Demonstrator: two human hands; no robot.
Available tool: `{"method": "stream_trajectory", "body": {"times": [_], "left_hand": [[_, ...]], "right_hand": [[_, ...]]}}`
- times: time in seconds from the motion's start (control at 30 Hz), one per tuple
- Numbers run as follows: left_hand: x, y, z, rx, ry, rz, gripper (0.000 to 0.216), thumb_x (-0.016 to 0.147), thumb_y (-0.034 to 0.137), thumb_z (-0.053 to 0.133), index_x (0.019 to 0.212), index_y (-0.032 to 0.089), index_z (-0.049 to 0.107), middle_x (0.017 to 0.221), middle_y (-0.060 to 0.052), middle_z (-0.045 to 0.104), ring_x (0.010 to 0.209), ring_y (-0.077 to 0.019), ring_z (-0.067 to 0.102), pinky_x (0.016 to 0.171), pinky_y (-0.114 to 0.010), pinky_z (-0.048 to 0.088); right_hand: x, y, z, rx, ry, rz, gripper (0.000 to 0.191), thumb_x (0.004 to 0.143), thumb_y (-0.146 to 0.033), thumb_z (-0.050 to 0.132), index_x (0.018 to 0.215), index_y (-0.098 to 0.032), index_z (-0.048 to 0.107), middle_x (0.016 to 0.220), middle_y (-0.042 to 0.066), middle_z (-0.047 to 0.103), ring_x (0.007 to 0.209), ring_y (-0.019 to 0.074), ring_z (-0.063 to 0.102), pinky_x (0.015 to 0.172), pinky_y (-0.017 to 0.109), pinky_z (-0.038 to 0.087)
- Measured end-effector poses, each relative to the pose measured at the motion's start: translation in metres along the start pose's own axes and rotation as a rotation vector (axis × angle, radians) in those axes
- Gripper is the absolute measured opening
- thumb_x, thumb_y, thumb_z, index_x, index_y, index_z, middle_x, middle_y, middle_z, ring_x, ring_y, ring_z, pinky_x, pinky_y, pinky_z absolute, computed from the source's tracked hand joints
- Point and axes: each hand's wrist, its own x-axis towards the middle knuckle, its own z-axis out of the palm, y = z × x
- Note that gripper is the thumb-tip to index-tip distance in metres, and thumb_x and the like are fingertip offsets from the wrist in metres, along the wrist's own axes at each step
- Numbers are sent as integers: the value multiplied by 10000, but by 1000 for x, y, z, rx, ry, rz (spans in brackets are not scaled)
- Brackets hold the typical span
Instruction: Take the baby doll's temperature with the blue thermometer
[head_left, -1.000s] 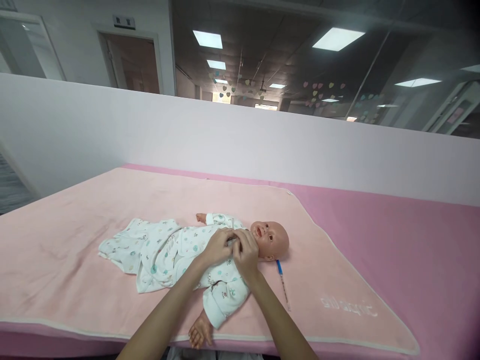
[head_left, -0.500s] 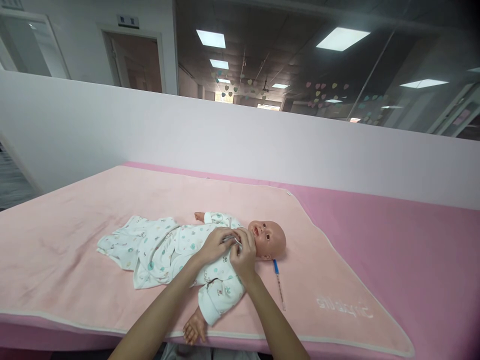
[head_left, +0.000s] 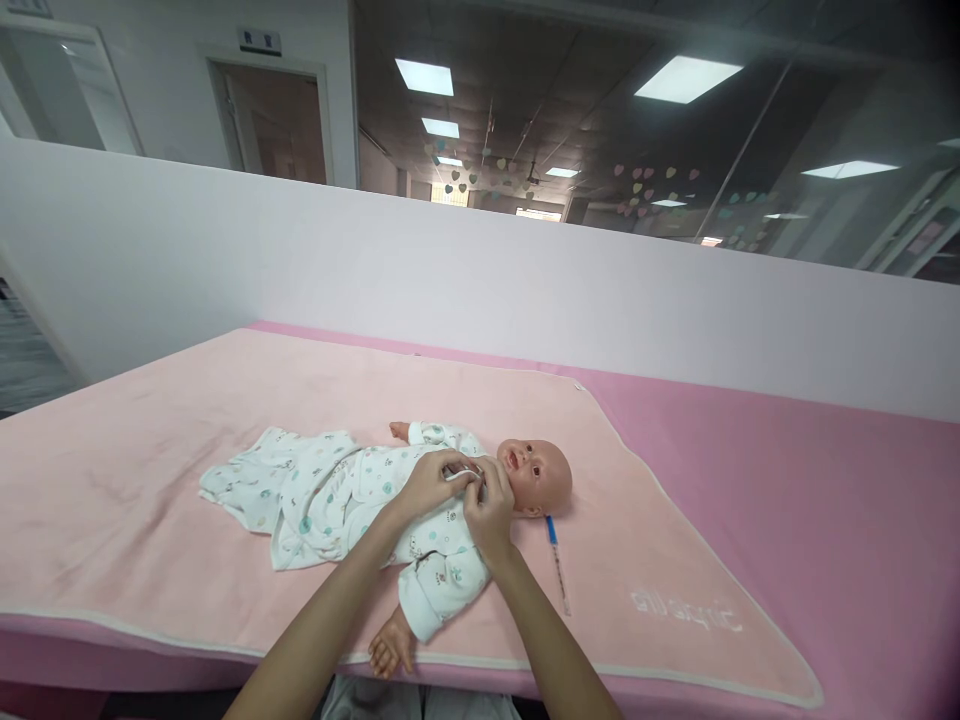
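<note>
A baby doll (head_left: 546, 478) lies on its back, head to the right, dressed in a white patterned baby gown (head_left: 322, 500). At the doll's upper chest, just below its chin, my left hand (head_left: 435, 482) pinches the edge of the gown's neckline. My right hand (head_left: 489, 505) is closed on the same neckline, close against the left fingertips. Part of the collar is hidden behind my fingers. The doll's near arm reaches toward the front edge, its bare hand showing past the cuff. Below the doll's head lies a thin thermometer (head_left: 557, 570) with a blue end.
A pale pink blanket (head_left: 675, 560) covers much of the darker pink padded surface (head_left: 840, 520). Behind it stands a low white wall (head_left: 525, 290) with a dark window above. A doorway (head_left: 277, 125) shows at the back left.
Both hands stay at the neckline, with the fingers shifting slightly. The left hand's thumb and fingers look a little more spread around the fabric. The doll lies in the same place.
</note>
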Motion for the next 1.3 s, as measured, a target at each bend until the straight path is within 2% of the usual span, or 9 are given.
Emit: {"method": "stream_trajectory", "body": {"times": [0.2,0.4,0.53,0.6,0.67,0.73,0.8,0.97,1.3], "left_hand": [[0,1,-2,-1,-56,39,258,699,124,536,906,177,681,855,-34,659,793,-170,572,729,-254,422],[-1,2,-1,-32,-24,17,176,761,215,555,873,193,688,844,-28,661,810,-171,571,747,-263,416],[1,-1,-12,-187,25,-69,220,793,300,532,892,155,665,855,-51,658,784,-172,575,709,-258,435],[-1,-5,-22,-216,99,-136,271,821,335,483,864,135,660,757,-48,645,721,-163,568,682,-258,435],[-7,-7,-31,-165,125,-165,295,831,341,460,788,133,665,681,-35,619,676,-153,548,659,-253,421],[-16,-8,-38,-88,89,-155,284,818,330,479,723,142,669,686,-33,613,672,-150,534,636,-245,404],[-25,-7,-41,-26,40,-142,248,799,312,503,730,152,680,732,-37,618,672,-148,526,614,-241,392],[-34,-7,-40,-11,-22,-114,192,765,262,537,852,177,686,796,-37,603,650,-131,496,584,-231,373],[-32,-8,-46,-46,-116,-111,119,735,261,574,793,170,623,770,0,525,607,-102,387,577,-221,344]], "right_hand": [[-1,-2,-2,60,58,-5,234,767,-73,358,866,-175,544,829,57,557,808,163,534,738,316,467],[-3,0,-3,98,93,-35,229,771,-68,382,875,-176,556,829,54,569,814,162,540,741,316,469],[-5,3,-3,66,134,-40,263,772,-62,360,901,-177,559,863,63,579,863,174,538,767,332,460],[-4,3,-3,17,106,-61,284,767,-55,351,919,-178,557,860,59,586,859,177,532,768,339,448],[-2,1,-3,-49,6,-98,278,760,-62,367,923,-181,557,850,51,593,843,182,522,776,352,425],[-1,-2,-2,-104,-103,-126,220,756,-85,403,877,-185,557,854,44,595,841,187,509,794,365,397],[0,-4,-2,-132,-153,-132,132,755,-112,439,797,-185,540,865,43,587,856,192,497,809,369,375],[0,-4,-1,-157,-159,-118,92,792,-134,420,760,-186,489,815,41,552,814,181,473,781,351,358],[-3,0,2,-172,-199,-158,132,849,-143,348,786,-184,456,762,38,515,766,175,442,788,364,342]]}}
